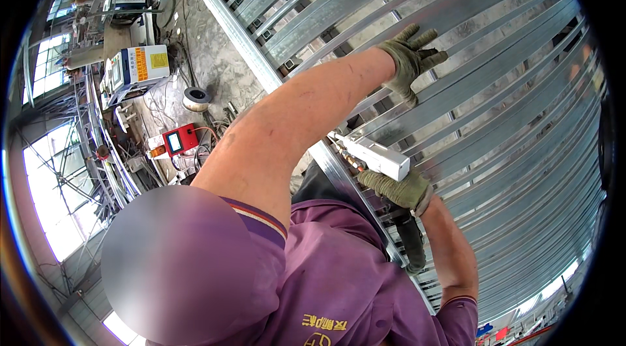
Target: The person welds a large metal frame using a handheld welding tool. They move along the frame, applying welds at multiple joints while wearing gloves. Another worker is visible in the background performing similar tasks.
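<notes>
My left hand (412, 61), in a dark green work glove, reaches out with fingers spread over a frame of long flat grey metal bars (469, 78). Whether its palm presses on a bar I cannot tell. My right hand (398, 189), gloved alike, is closed around a white box-shaped welding gun (381, 157). The gun's thin front end points up and left, close to the frame's long side rail (342, 173). A thick black hose (411, 241) hangs below my right hand.
Left of the frame, cables cross a concrete floor (195, 26). A red box with a screen (181, 140), a white machine with yellow labels (140, 65) and a round dark ring-shaped object (195, 99) are there. Metal profiles (94, 131) are stacked farther left.
</notes>
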A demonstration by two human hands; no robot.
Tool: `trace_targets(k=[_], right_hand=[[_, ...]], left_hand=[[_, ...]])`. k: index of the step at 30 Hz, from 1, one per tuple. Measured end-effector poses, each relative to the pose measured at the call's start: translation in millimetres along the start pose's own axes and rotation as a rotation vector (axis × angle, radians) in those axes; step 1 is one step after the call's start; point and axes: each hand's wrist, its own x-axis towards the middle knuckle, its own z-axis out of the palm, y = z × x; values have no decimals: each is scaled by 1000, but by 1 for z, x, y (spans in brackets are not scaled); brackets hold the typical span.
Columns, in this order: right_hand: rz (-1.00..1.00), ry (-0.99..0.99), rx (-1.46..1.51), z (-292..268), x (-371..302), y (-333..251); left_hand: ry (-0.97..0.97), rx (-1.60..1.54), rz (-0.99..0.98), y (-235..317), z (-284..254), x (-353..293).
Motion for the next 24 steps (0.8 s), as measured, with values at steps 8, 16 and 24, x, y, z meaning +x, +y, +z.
trace_targets(k=[8, 16, 24], right_hand=[[-22, 1, -60, 8, 1, 13], [47, 18, -90, 13, -2, 16], [103, 2, -92, 12, -4, 5]], left_hand=[[10, 6, 2, -2, 3, 0], [-32, 10, -7, 0, -1, 0], [-4, 6, -1, -1, 3, 2]])
